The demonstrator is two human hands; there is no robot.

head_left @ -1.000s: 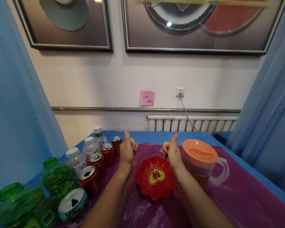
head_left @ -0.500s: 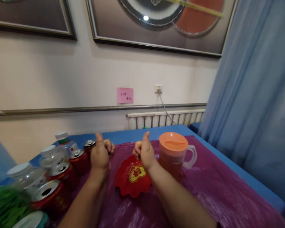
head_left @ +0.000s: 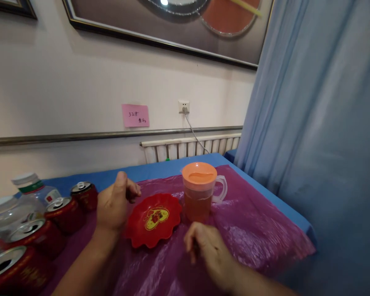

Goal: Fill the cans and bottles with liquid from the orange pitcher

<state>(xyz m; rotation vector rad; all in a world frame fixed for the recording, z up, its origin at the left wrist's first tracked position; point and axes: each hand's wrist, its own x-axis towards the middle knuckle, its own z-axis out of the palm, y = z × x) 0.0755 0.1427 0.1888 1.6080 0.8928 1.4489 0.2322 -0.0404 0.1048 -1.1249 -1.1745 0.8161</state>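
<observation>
My left hand (head_left: 114,201) is raised just left of a red scalloped plate (head_left: 138,228), thumb up and fingers curled in, with nothing seen in it. The plate lies on purple plastic sheeting and has a yellow printed design in its middle. Right of it stands a clear pitcher (head_left: 199,203) with an orange lid, a handle on its right and amber liquid inside. In front of the pitcher is my right hand (head_left: 208,250), fingers loosely bent downward and slightly apart, holding nothing visible. It appears apart from both plate and pitcher.
Several red drink cans (head_left: 66,216) stand in a row at the left, with clear white-capped bottles (head_left: 37,191) behind them. A blue curtain (head_left: 296,123) hangs at the right. Behind the table are a radiator (head_left: 185,147) and a plugged socket (head_left: 184,107).
My right hand has dropped from its thumb-up pose beside the plate to a lower place in front of the pitcher. The view has turned right. My left hand keeps its thumb up.
</observation>
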